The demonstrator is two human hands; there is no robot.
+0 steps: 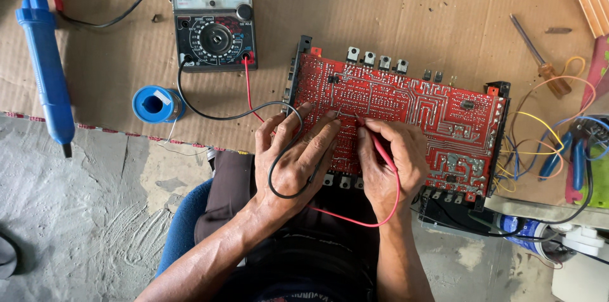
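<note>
Forearms come up from the bottom edge of the view, nearest the camera; both hands rest on the board.

Cardboard sheet [380, 10] lies on a concrete floor [76, 213] and carries the work. No desk here.

Board [406, 111]: red, solder side up, at the sheet's near edge, right of centre, partly over the person's lap. A row of transistors [375, 59] stands along its far edge.

Meter [212, 13]: analogue, at the sheet's far edge, left of centre. A black lead [209, 111] and a red lead [248, 89] run from it to the hands.

Blue pump [44, 61]: long tool along the sheet's left edge.

Solder reel [154, 103]: blue, near the sheet's near-left edge.

Screwdriver [539, 54]: toward the right edge, beside loose coloured wires [539, 143].

Left hand [295, 159]: fingers curled down on the board's near-left part, black lead looped over its back. Its probe tip is hidden, so the grip cannot be told.

Right hand [390, 162]: closed on the red probe [374, 137], tip pressed to the tracks at mid-board.

Risks, as judged:
- Tracks sit close together; a slipped tip could bridge two of them.
- Black loop over the left hand could snag and pull its probe off.
- Board overhangs the sheet; pressure from the hands could tip it.
- Fingers touching bare solder could skew a reading.
</note>
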